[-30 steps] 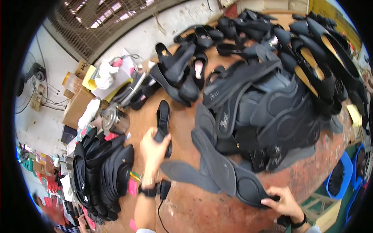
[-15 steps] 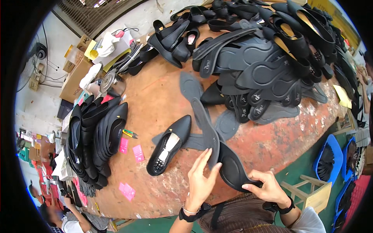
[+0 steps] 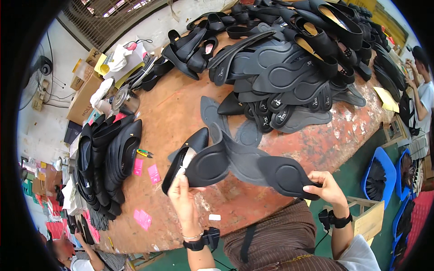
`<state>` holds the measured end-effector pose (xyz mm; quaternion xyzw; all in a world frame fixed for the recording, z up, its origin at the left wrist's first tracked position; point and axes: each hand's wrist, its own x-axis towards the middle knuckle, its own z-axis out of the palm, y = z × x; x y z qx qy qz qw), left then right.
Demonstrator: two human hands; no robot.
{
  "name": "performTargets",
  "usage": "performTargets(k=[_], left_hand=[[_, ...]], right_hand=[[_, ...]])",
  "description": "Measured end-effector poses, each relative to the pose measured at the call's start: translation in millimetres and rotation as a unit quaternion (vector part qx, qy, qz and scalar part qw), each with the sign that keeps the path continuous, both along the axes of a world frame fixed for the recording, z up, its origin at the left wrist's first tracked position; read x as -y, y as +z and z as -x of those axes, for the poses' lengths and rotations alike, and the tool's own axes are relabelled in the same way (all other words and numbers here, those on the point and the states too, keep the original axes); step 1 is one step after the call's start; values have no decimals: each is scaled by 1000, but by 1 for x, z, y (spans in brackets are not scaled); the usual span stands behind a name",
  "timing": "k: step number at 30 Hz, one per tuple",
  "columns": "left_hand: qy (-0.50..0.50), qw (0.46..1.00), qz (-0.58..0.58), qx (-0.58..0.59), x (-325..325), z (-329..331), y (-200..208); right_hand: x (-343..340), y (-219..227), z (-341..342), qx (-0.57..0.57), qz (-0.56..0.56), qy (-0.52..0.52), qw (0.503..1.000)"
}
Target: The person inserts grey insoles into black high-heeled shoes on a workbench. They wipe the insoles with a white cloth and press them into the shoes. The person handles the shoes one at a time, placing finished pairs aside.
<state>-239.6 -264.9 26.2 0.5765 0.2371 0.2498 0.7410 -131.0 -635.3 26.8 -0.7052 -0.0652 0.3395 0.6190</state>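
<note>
The left fingers [image 3: 182,182] pinch one black insole [image 3: 209,167], the right fingers [image 3: 313,189] a second insole [image 3: 285,175]. A careless sideways swing could knock the pointed black pump [image 3: 196,141] close by.

Single head view, left one of two fisheyes worn side by side. Looks down and forward from head height over the scuffed brown-and-red worktable top [image 3: 156,108], which fills the middle. Close range: bare left hand [image 3: 184,196] and bare right hand [image 3: 329,189] sit in the lower half, forearms entering from the bottom edge. Brown pinstriped clothing [image 3: 280,235] bottom center, green floor [image 3: 342,174] lower right. Rusty-brown mesh window [image 3: 97,20] far off, top left, slanted. Straight edges bow toward the black rim.
</note>
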Motion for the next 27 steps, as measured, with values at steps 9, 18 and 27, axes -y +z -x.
performTargets(k=[9,18,27], left_hand=[[55,987,123,87,-43,-4,-3],[-272,715,-641,-59,126,-71,-19],[-359,780,-508,-71,130,-114,-74]], right_hand=[[36,-18,-2,-17,65,-65,996],[14,-34,21,143,181,-48,972],[-14,-14,29,369,283,-87,881]])
